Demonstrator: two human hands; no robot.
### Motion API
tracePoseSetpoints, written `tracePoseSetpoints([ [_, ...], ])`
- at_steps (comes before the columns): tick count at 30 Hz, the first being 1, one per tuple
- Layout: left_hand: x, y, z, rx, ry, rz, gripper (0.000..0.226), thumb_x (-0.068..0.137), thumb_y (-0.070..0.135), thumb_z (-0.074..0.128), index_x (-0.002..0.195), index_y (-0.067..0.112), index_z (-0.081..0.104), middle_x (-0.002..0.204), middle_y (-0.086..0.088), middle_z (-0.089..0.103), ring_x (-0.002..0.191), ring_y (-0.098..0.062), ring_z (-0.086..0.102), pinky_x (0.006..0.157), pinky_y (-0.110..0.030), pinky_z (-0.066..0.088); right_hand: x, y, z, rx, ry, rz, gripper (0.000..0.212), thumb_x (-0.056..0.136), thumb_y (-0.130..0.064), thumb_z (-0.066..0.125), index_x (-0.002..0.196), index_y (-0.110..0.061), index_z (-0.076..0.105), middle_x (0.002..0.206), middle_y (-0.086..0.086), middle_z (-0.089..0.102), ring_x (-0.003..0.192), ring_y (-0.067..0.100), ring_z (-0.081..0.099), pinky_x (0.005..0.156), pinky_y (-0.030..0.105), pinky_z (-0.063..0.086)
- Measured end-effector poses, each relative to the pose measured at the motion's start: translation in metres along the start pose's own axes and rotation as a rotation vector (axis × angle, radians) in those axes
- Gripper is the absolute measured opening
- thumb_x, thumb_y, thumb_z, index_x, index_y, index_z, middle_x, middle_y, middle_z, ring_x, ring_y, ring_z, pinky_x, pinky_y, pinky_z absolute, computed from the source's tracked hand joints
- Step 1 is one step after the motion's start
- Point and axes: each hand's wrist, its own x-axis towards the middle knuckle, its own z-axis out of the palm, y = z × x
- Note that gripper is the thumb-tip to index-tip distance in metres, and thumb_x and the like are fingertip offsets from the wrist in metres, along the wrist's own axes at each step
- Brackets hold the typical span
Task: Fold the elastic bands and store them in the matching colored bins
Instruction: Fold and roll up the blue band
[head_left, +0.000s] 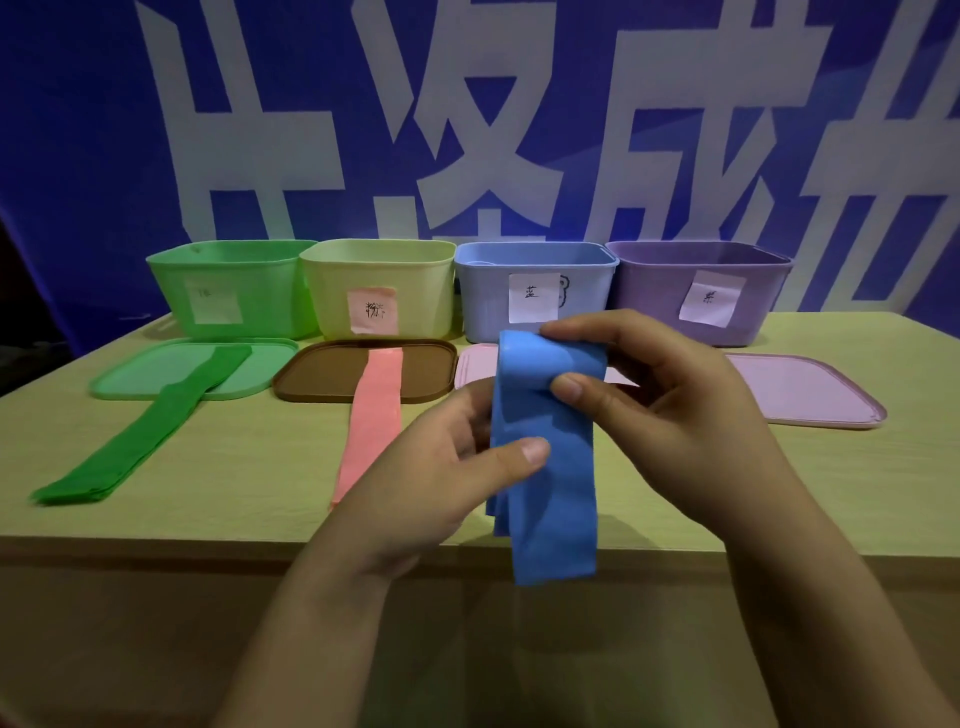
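Note:
I hold a blue elastic band (545, 483) up above the table's front edge, its lower end hanging down. My right hand (670, 395) pinches its folded top, thumb in front and fingers behind. My left hand (441, 467) grips the band's left edge lower down, thumb across the front. A green band (150, 431) lies flat, partly on the green lid (130, 374). A pink band (371, 421) lies partly on the brown lid (322, 371). At the back stand four bins: green (234, 291), yellow with a pink label (379, 286), blue (530, 291), purple (696, 291).
Two pink lids lie on the table, one (475, 364) behind the blue band and a larger one (800, 389) at the right in front of the purple bin. A blue banner with white characters hangs behind the bins.

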Motion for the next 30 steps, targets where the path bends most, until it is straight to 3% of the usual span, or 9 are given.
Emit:
tracePoseSetpoints([
  [4, 0.001, 0.000, 0.001, -0.026, 0.048, -0.006, 0.034, 0.079, 0.022, 0.069, 0.111, 0.027, 0.061, 0.103, 0.008, 0.071, 0.104, -0.012, 0.064, 0.090, -0.037, 0.051, -0.002, -0.002, 0.005, -0.037, -0.009, -0.028, 0.029, 0.081, -0.023, 0.060, 0.102, -0.041, 0.056, 0.110, -0.006, 0.064, 0.107, 0.009, 0.059, 0.078, 0.025, 0.056],
  [7, 0.002, 0.001, 0.006, 0.040, 0.121, -0.007, 0.027, 0.077, 0.034, 0.062, 0.104, 0.032, 0.062, 0.099, 0.011, 0.072, 0.099, -0.010, 0.066, 0.084, -0.033, 0.052, -0.003, -0.004, 0.008, -0.067, 0.000, -0.061, 0.029, 0.082, -0.023, 0.061, 0.104, -0.042, 0.055, 0.110, -0.009, 0.063, 0.106, 0.008, 0.059, 0.077, 0.025, 0.056],
  [11, 0.000, 0.003, 0.010, 0.035, 0.117, 0.009, 0.028, 0.076, 0.033, 0.055, 0.103, 0.032, 0.063, 0.097, 0.010, 0.073, 0.092, -0.011, 0.069, 0.079, -0.031, 0.054, -0.005, -0.002, 0.009, -0.099, 0.050, -0.081, 0.026, 0.083, -0.028, 0.062, 0.106, -0.038, 0.057, 0.109, -0.011, 0.062, 0.103, 0.006, 0.058, 0.077, 0.026, 0.054],
  [16, 0.001, -0.002, 0.016, 0.024, 0.169, 0.007, 0.019, 0.082, 0.032, 0.063, 0.100, 0.037, 0.065, 0.104, 0.008, 0.071, 0.104, -0.012, 0.065, 0.093, -0.043, 0.049, -0.008, 0.002, 0.016, -0.181, 0.098, -0.126, 0.027, 0.082, -0.033, 0.054, 0.110, -0.031, 0.057, 0.109, -0.016, 0.059, 0.103, 0.002, 0.056, 0.084, 0.018, 0.051],
  [20, 0.001, -0.002, 0.016, -0.016, 0.187, -0.023, 0.020, 0.091, 0.014, 0.055, 0.101, 0.028, 0.066, 0.097, 0.002, 0.074, 0.092, -0.019, 0.070, 0.085, -0.041, 0.053, -0.009, 0.003, 0.013, -0.065, 0.089, -0.070, 0.025, 0.081, -0.031, 0.060, 0.106, -0.036, 0.058, 0.109, -0.013, 0.062, 0.105, 0.006, 0.059, 0.082, 0.021, 0.053],
  [24, -0.003, 0.002, 0.014, -0.056, 0.130, -0.060, 0.021, 0.082, 0.021, 0.055, 0.100, 0.020, 0.065, 0.089, -0.006, 0.075, 0.082, -0.027, 0.072, 0.078, -0.044, 0.056, -0.009, 0.001, 0.003, 0.002, 0.058, -0.026, 0.026, 0.081, -0.020, 0.063, 0.102, -0.035, 0.060, 0.103, -0.013, 0.065, 0.099, 0.004, 0.062, 0.076, 0.012, 0.050],
  [30, -0.007, 0.001, 0.012, -0.042, 0.125, -0.052, 0.027, 0.074, 0.023, 0.061, 0.098, 0.014, 0.068, 0.089, -0.010, 0.075, 0.081, -0.027, 0.072, 0.074, -0.041, 0.056, -0.011, 0.003, -0.007, -0.032, 0.055, -0.037, 0.024, 0.081, -0.029, 0.066, 0.103, -0.037, 0.061, 0.101, -0.013, 0.068, 0.097, 0.006, 0.065, 0.080, 0.016, 0.051],
])
